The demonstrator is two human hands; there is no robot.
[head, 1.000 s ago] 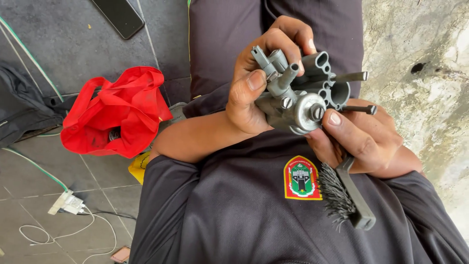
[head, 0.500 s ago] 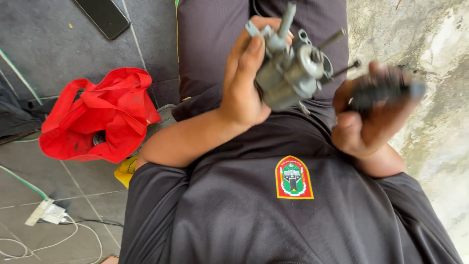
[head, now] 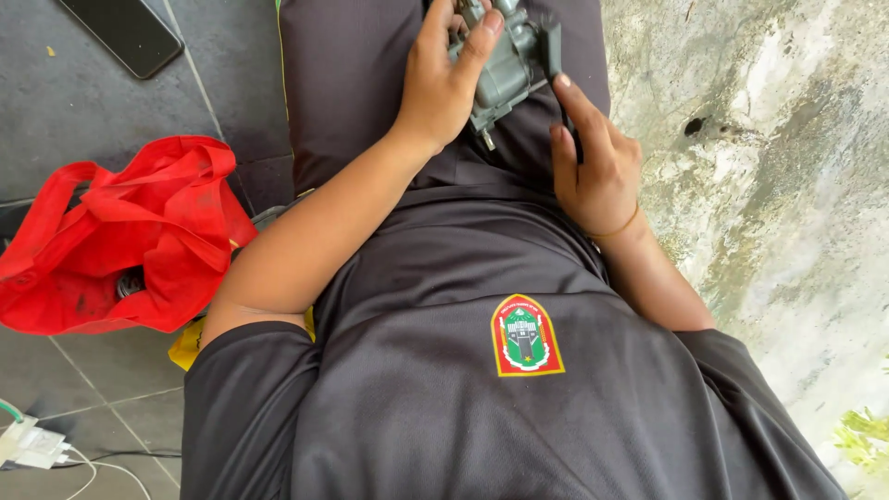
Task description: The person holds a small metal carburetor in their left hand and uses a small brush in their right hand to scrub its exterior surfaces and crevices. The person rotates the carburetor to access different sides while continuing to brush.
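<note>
Lowered carburetor [head: 507, 63] in left hand [head: 443, 88]

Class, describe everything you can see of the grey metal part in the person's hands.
The metal part is a dull grey cast body with ports and a small pin at its base. It sits tilted over the lap, partly cut off by the frame's top edge. The left hand grips it; the right hand touches its side.

A grey cast-metal carburetor [head: 507, 60], tilted, sits in the left hand's [head: 443, 88] grip, just left of the right hand [head: 593, 162], whose fingertip seemingly touches it.
</note>
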